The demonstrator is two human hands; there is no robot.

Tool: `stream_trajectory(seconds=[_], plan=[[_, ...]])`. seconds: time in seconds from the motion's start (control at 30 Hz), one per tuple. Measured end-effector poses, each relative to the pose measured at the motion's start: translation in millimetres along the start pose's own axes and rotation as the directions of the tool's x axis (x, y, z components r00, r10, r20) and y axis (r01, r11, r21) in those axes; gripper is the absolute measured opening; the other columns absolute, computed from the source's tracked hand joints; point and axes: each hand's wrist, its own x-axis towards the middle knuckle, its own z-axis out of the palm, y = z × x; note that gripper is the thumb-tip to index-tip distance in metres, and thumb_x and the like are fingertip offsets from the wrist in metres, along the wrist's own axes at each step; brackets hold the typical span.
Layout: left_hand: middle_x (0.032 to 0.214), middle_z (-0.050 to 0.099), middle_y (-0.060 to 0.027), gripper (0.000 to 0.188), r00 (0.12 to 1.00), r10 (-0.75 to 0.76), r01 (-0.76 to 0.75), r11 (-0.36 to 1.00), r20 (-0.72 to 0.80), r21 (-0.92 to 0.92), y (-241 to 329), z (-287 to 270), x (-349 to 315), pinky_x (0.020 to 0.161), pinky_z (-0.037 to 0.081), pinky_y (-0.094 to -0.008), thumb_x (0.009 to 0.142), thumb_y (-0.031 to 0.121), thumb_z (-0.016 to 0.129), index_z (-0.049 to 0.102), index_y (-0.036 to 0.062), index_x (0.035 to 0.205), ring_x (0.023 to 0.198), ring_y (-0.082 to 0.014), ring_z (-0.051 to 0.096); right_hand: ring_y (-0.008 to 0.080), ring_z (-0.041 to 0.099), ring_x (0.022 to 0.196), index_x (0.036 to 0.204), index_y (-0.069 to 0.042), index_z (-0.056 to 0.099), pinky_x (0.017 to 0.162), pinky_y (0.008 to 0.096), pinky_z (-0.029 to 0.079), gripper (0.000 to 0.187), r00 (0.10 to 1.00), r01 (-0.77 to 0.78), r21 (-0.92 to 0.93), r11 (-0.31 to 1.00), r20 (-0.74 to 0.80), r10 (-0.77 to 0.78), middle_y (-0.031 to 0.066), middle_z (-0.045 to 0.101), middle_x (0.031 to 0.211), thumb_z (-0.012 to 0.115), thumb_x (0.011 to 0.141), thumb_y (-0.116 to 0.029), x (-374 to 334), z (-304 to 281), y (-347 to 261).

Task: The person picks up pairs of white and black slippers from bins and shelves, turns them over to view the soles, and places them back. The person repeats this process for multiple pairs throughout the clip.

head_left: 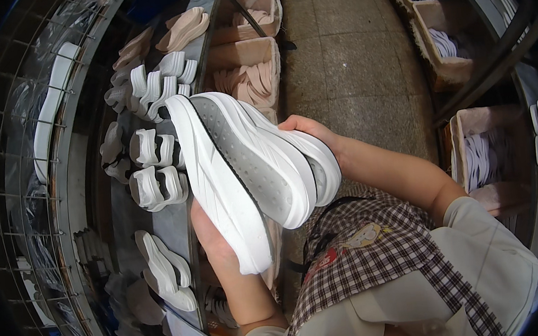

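Note:
Between my two hands is a small stack of white shoe soles [218, 179], held up in front of my apron and tilted. One inner face shows grey and dimpled, with a dark line along its rim. My left hand [210, 234] is closed on the outer side of the leftmost sole, its fingers mostly hidden behind it. At the other side, my right hand [313, 132] grips the rightmost sole, with the thumb side showing on top and the other fingers out of sight.
Left of me a shelf [121, 227] carries several white soles [152, 150] and a loose pair [161, 262]. Pink-lined bins [277, 63] with pale pieces stand beside it. More bins [451, 73] line the right, across a tiled aisle [355, 49]. Wire mesh [9, 193] borders the far left.

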Motion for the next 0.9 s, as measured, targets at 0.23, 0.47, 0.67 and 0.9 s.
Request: stream_trajectory(seconds=[0.23,0.47,0.67,0.9], plan=[[0.107,0.064,-0.0172,0.035,0.996,0.085,-0.084,0.995,-0.016,0.055,-5,0,-3,0.079,0.056,-0.0366,0.095,0.017,0.038,0.054,-0.0053,0.117,0.090,-0.0262,0.066,0.0247,0.069,0.077,0.111,0.005,0.060,0.071,0.0367,0.060,0.040,1.000,0.024,0.031,0.999,-0.001,-0.024,0.0198,0.067,0.097,0.042,0.084,-0.018,-1,-3,0],[0.109,0.062,-0.0172,0.036,0.971,0.143,-0.116,0.982,-0.190,0.147,3,-22,2,0.079,0.055,-0.0370,0.094,0.019,0.042,0.052,-0.0051,0.119,0.090,-0.0269,0.064,0.0225,0.066,0.082,0.108,-0.002,0.062,0.080,0.0364,0.053,0.038,1.000,0.027,-0.092,0.995,-0.001,-0.027,0.0132,0.067,0.100,0.047,0.083,-0.025,-4,-3,-1],[0.111,0.060,-0.0171,0.038,0.971,0.157,-0.133,0.981,-0.182,0.138,1,-26,1,0.079,0.054,-0.0373,0.093,0.020,0.045,0.050,-0.0048,0.121,0.090,-0.0277,0.062,0.0215,0.066,0.082,0.109,-0.002,0.062,0.080,0.0363,0.053,0.038,0.999,0.042,-0.117,0.992,0.019,-0.040,0.0134,0.067,0.100,0.048,0.083,-0.025,-4,-3,-1],[0.113,0.057,-0.0169,0.041,0.983,0.127,-0.112,0.987,-0.134,0.114,-13,-23,9,0.079,0.053,-0.0377,0.093,0.021,0.049,0.047,-0.0045,0.124,0.090,-0.0286,0.060,0.0208,0.063,0.093,0.118,-0.001,0.057,0.087,0.0332,0.048,0.046,0.987,0.073,-0.346,0.936,-0.112,-0.119,0.0142,0.063,0.110,0.050,0.085,-0.032,-14,13,-1]])
